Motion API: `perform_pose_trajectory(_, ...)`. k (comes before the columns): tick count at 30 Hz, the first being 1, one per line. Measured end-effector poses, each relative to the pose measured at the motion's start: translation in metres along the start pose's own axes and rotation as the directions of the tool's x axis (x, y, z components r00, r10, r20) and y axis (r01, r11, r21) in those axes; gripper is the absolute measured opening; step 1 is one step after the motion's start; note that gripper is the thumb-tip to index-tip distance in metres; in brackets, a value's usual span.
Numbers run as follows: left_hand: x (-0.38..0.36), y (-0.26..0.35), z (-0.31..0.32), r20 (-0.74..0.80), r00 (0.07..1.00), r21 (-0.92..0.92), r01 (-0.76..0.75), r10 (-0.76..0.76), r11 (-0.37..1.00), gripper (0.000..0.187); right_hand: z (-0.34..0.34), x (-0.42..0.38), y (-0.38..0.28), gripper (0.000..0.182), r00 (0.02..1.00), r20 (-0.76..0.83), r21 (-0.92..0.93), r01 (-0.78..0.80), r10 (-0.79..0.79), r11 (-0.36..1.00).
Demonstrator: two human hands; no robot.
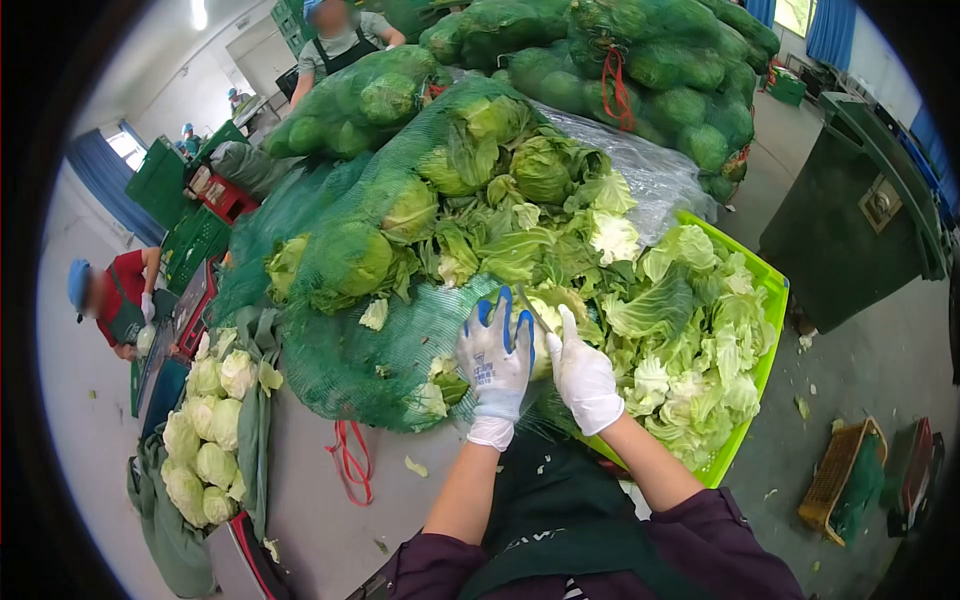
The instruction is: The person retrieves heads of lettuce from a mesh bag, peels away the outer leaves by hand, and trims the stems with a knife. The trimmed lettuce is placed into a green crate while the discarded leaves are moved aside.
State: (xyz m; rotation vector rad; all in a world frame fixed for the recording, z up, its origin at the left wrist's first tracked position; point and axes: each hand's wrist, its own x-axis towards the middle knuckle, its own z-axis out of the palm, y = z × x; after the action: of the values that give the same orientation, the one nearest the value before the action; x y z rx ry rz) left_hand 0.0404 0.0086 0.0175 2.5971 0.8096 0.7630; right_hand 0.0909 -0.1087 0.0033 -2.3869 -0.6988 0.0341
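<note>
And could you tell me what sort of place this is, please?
Probably a vegetable-packing or preparation room: mesh sacks of cabbages, a lime-green crate of loose leaves, and another person in an apron.

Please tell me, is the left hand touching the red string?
Apart. The head view plainly shows green net and grey table between the left hand and the red string.

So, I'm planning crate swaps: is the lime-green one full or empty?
Full: loose leaves heap up to the crate's rim.
</note>
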Motion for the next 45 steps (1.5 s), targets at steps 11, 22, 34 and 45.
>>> perform_pose_trajectory(11, -0.024, -0.025, 0.002, -0.096, 0.942, -0.181, -0.335, 0.323, 0.924, 0.047, 0.011, 0.113, 0.067, 0.053, 0.985, 0.146, 0.016, 0.095, -0.096, 0.995)
perform_pose_trajectory(22, -0.026, -0.062, -0.043, 0.041, 0.995, -0.343, -0.072, 0.091, 0.937, 0.06, 0.02, 0.018, 0.005, 0.077, 0.99, 0.068, 0.286, 0.1, -0.124, 0.953)
perform_pose_trajectory(34, -0.006, -0.092, -0.028, 0.207, 0.978, -0.913, 0.204, -0.029, 0.352, 0.056, 0.023, 0.033, 0.059, 0.052, 0.962, -0.044, 0.236, -0.254, 0.271, 0.938)
perform_pose_trajectory(45, -0.019, -0.077, -0.008, -0.124, 0.991, -0.518, -0.031, -0.04, 0.855, 0.057, 0.028, 0.027, 0.028, 0.056, 0.932, 0.346, 0.528, -0.102, -0.104, 0.843)
